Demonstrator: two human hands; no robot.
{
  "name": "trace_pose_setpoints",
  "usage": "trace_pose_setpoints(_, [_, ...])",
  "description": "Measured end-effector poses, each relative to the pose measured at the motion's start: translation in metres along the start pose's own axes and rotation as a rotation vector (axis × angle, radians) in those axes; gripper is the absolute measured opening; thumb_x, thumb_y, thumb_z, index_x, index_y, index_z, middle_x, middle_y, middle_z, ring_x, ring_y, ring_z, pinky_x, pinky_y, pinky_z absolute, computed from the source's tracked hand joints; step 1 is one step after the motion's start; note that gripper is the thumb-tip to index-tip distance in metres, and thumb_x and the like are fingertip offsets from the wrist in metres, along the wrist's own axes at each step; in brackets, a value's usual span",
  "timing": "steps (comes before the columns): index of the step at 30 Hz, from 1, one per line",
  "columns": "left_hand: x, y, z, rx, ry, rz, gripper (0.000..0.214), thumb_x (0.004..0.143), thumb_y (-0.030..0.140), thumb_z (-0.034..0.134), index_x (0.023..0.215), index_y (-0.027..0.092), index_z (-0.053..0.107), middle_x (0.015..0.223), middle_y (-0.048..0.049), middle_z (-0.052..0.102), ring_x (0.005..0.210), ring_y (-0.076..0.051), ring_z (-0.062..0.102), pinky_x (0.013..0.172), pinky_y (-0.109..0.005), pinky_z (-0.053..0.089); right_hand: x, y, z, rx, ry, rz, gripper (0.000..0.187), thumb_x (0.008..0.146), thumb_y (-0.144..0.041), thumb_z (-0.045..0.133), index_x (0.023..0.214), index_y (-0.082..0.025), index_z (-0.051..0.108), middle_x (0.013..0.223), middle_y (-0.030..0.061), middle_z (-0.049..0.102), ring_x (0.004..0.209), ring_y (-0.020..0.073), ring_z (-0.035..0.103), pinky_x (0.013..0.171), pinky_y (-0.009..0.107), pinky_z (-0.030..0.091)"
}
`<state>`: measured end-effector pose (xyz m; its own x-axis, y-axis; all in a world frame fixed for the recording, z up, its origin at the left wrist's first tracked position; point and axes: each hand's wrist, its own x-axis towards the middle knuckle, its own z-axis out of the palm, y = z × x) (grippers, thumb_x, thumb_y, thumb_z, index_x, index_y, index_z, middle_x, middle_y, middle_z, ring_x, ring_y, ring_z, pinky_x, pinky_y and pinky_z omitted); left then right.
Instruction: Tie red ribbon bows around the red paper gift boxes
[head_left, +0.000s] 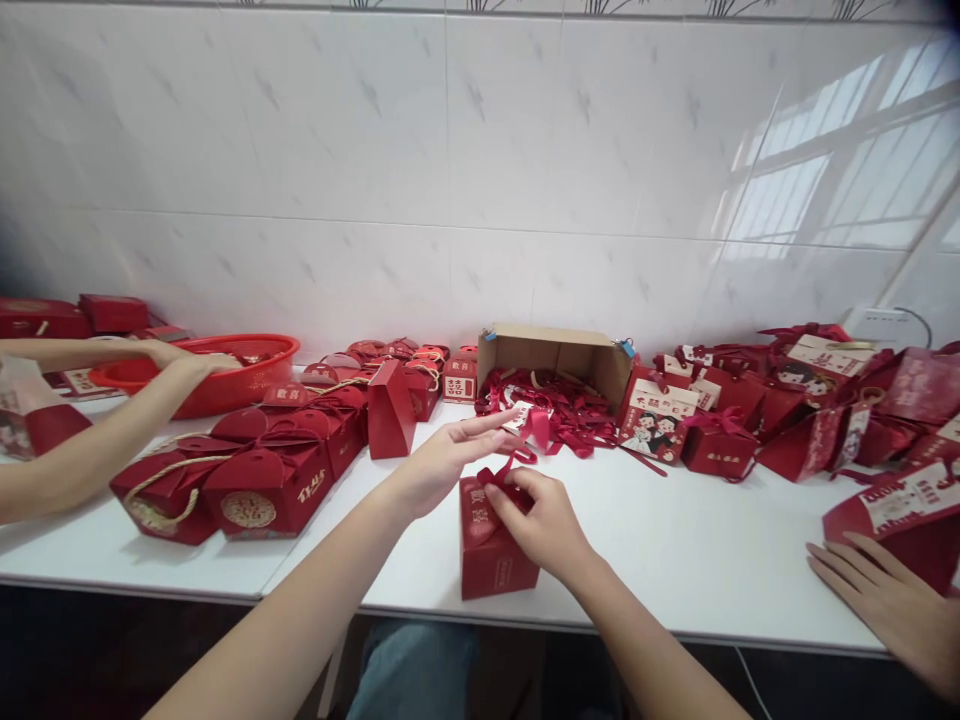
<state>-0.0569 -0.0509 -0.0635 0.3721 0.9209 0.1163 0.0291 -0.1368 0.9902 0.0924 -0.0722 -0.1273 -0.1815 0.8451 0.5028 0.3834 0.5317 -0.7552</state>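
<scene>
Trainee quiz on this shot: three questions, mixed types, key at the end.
1. True or false: the basin stands to the right of the carton.

2. The wearer's right hand is on:
A. the basin
B. the box between the wearer's arms
C. the carton

3. What mostly lies heaped both in and in front of the carton?

Key:
1. False: the basin is left of the carton.
2. B
3. Red ribbons
</scene>
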Motion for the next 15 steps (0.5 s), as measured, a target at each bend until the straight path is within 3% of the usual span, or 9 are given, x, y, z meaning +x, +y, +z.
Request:
trace_pose_setpoints(2, [0.003,-0.006,-0.006,0.023,0.013,0.056,0.048,0.079,0.043,0.062,0.123,0.025,0.059,0.112,-0.0063,0.068,0.109,-0.022,0.059,0.095,-0.037,0.04,0.001,0.003,0.0,0.023,0.019,0.024,0.03,0.086,-0.036,0.05,0.062,-0.019,0.052,0.059,-0.0001,0.054,0.056,0.0136,0.048,0.055,0.026,0.036])
trace_pose_setpoints(5, [-0.002,-0.014,-0.016,0.244,0.147,0.097,0.044,0.071,0.043,0.07,0.109,0.021,0.067,0.113,-0.0082,0.068,0.111,-0.026,0.057,0.097,-0.039,0.04,0.003,0.008,-0.002,0.075,-0.015,0.062,0.033,0.087,-0.039,0.048,0.061,-0.018,0.049,0.059,-0.0007,0.051,0.057,0.0132,0.046,0.055,0.025,0.035])
trace_pose_setpoints(8, [-0.011,-0.016,-0.02,0.448,0.153,0.081,0.033,0.064,0.037,0.075,0.094,0.022,0.073,0.106,-0.0061,0.071,0.107,-0.028,0.06,0.095,-0.038,0.043,0.004,0.01,-0.005,0.1,-0.059,0.09,0.034,0.087,-0.04,0.047,0.06,-0.018,0.047,0.057,-0.0015,0.046,0.056,0.0125,0.042,0.053,0.025,0.032])
trace_pose_setpoints(12, [-0.017,-0.018,-0.013,0.434,0.062,0.132,0.023,0.067,0.028,0.071,0.09,0.021,0.073,0.098,-0.0049,0.072,0.098,-0.025,0.063,0.091,-0.037,0.045,0.003,0.009,-0.007,0.077,-0.078,0.078,0.032,0.087,-0.038,0.047,0.062,-0.018,0.049,0.059,-0.0008,0.047,0.058,0.0131,0.043,0.055,0.026,0.033])
trace_pose_setpoints(15, [-0.016,-0.026,-0.007,0.342,0.068,0.151,0.016,0.069,0.027,0.07,0.082,0.017,0.07,0.088,-0.0057,0.071,0.089,-0.022,0.064,0.083,-0.033,0.049,0.002,0.007,-0.008,0.071,-0.092,0.013,0.03,0.088,-0.035,0.046,0.065,-0.017,0.053,0.069,0.0027,0.054,0.066,0.0154,0.049,0.061,0.027,0.039])
